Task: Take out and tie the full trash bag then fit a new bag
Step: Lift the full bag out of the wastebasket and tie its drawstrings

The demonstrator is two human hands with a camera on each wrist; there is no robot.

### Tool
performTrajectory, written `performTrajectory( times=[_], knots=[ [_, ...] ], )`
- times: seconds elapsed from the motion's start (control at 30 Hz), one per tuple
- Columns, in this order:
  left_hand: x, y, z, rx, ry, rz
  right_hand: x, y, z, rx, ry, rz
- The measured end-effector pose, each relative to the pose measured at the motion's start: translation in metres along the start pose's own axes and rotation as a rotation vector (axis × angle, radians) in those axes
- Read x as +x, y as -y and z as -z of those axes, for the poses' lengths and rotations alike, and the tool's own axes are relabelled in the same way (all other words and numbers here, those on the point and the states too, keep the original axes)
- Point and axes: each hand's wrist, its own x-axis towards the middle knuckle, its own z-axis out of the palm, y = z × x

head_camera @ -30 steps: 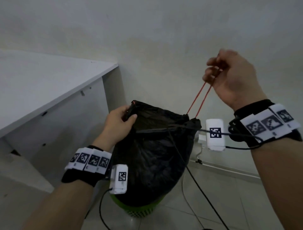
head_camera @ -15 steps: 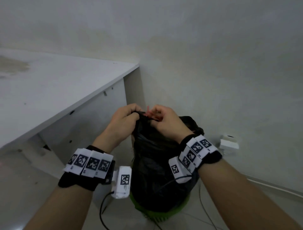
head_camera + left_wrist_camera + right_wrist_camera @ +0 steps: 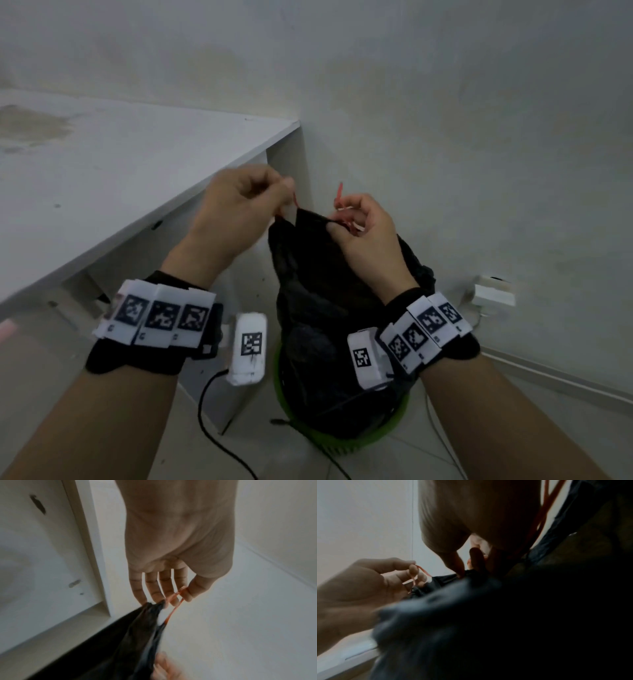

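Observation:
A full black trash bag (image 3: 325, 291) stands in a green bin (image 3: 346, 442) on the floor, its mouth gathered to a narrow neck. My left hand (image 3: 287, 200) pinches one end of the red drawstring (image 3: 294, 202) at the top left of the neck. The left wrist view shows thumb and forefinger closed on the red drawstring (image 3: 177, 596) just above the black trash bag (image 3: 145, 622). My right hand (image 3: 346, 219) grips the other red loop at the neck's right side, one end sticking up. In the right wrist view, the black trash bag (image 3: 522, 615) fills the lower right.
A white desk (image 3: 102, 164) stands at the left, its side panel close to the bin. A white adapter (image 3: 489, 291) is plugged in low on the wall at the right. Black and white cables (image 3: 219, 435) trail over the tiled floor around the bin.
My right hand came down from high on the right to the bag's neck and met the left hand. Both hands have since drawn slightly apart, each holding a piece of the red drawstring.

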Motion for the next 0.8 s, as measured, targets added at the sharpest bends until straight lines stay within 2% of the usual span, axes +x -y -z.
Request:
performTrajectory(
  times=[0.07, 0.13, 0.2, 0.3, 0.43, 0.5, 0.57, 0.63, 0.7, 0.77, 0.8],
  knots=[
    [0.007, -0.026, 0.012, -0.195, -0.080, -0.030, -0.001, 0.008, 0.005, 0.064, -0.155, 0.020],
    [0.013, -0.049, 0.023, -0.355, -0.098, -0.056, -0.008, 0.028, 0.006, 0.138, -0.250, 0.113],
    [0.019, -0.066, 0.026, -0.406, -0.044, -0.112, -0.018, 0.053, -0.003, 0.148, -0.202, 0.216],
    [0.020, -0.083, 0.015, -0.347, 0.004, -0.191, -0.028, 0.062, -0.028, -0.103, -0.020, 0.233],
    [0.016, -0.091, 0.025, -0.470, -0.079, -0.236, -0.042, 0.009, -0.027, -0.342, 0.072, 0.124],
    [0.014, -0.081, 0.028, -0.529, -0.133, -0.174, -0.052, -0.009, -0.014, -0.337, 0.123, 0.049],
    [0.009, -0.063, 0.021, -0.561, -0.161, -0.064, -0.054, -0.008, 0.004, -0.148, 0.169, -0.010],
    [0.004, -0.041, 0.011, -0.543, -0.158, 0.025, -0.046, 0.005, 0.032, 0.094, 0.077, -0.046],
    [-0.005, -0.014, 0.007, -0.461, -0.145, 0.048, -0.033, 0.009, 0.070, 0.287, -0.078, -0.054],
    [-0.025, 0.028, 0.002, -0.354, -0.149, 0.068, -0.034, -0.006, 0.100, 0.330, -0.161, -0.079],
    [-0.041, 0.048, -0.002, -0.327, -0.118, 0.091, -0.042, -0.022, 0.109, 0.251, -0.159, -0.128]
  ],
)
